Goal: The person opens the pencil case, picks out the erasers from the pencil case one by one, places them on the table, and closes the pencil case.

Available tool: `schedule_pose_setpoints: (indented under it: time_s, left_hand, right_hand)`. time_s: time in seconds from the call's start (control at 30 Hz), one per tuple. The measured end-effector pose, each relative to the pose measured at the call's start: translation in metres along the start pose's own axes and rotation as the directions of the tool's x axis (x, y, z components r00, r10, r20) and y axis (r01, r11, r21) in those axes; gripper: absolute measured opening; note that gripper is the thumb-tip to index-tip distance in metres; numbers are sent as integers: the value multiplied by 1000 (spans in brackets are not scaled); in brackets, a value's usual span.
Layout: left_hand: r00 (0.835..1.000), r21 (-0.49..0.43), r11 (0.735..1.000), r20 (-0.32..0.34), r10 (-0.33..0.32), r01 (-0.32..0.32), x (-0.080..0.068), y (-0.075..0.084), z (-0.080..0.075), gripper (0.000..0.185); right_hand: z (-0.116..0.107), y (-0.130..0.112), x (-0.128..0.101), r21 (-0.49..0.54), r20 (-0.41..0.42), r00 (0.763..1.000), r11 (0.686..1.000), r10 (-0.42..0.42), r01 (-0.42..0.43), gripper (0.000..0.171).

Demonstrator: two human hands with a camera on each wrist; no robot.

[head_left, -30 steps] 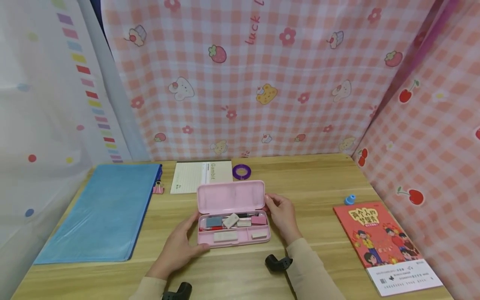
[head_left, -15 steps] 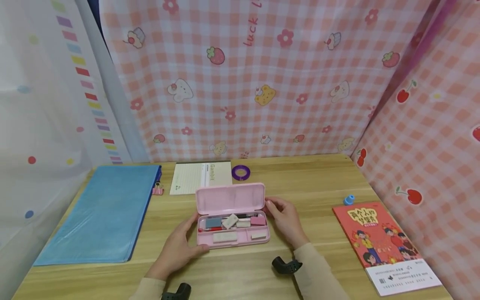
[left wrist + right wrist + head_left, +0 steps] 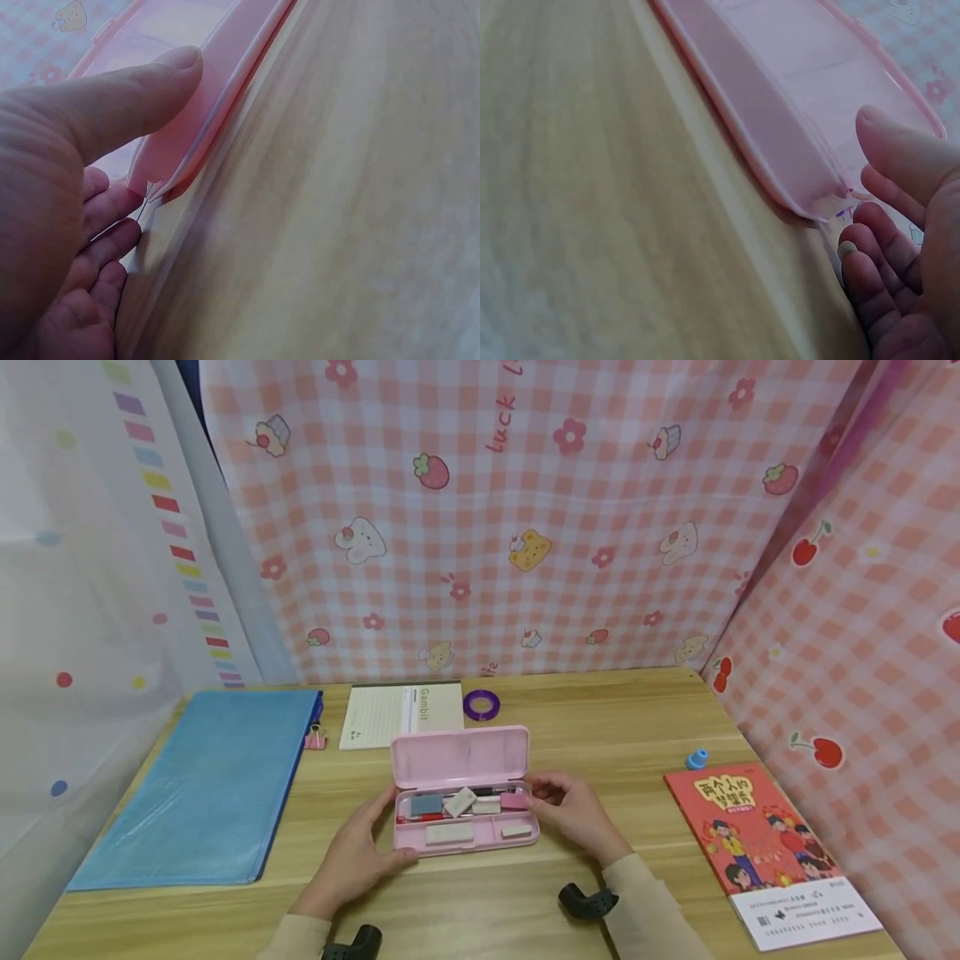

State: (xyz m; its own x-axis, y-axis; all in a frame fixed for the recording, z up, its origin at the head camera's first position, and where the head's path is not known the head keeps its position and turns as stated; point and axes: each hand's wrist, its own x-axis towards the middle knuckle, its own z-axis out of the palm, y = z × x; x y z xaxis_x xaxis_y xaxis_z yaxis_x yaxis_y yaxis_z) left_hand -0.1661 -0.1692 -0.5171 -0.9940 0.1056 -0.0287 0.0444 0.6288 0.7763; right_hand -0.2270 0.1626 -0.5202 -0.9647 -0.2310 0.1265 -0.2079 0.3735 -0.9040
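Observation:
A pink pencil case lies on the wooden table with its lid raised. Inside are a blue eraser, a pink eraser, several whitish erasers and a few pens. My left hand holds the case's left end, thumb at the front corner and fingers along the side; the left wrist view shows the thumb over the front edge. At the opposite end is my right hand, its thumb at the rim near the pink eraser. In the right wrist view its fingers curl loosely beside the case's corner.
Behind the case are a notepad and a purple tape roll. A blue folder lies left, with a pink binder clip beside it. On the right are a red book and a small blue cone-shaped object.
My right hand has come down from the lid's right edge to the right end of the tray, its wrist shifting right and nearer. The left hand keeps its place; the lid stays up.

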Motion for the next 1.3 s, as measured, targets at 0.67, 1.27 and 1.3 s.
schedule_pose_setpoints:
  time_s: [0.67, 1.27, 1.3]
  left_hand:
    - [1000, -7, 1000, -15, -7, 7, 1, 1, 0, 109]
    - [1000, -38, 999, -5, 5, -5, 1, -1, 0, 107]
    - [1000, -37, 999, -7, 9, -9, 1, -1, 0, 108]
  right_hand:
    - [4, -1, 1, -205, 53, 999, 979, -10, 20, 15]
    - [-10, -2, 3, 31, 29, 998, 998, 60, -61, 16]
    - [-15, 0, 3, 37, 18, 997, 997, 73, -73, 18]
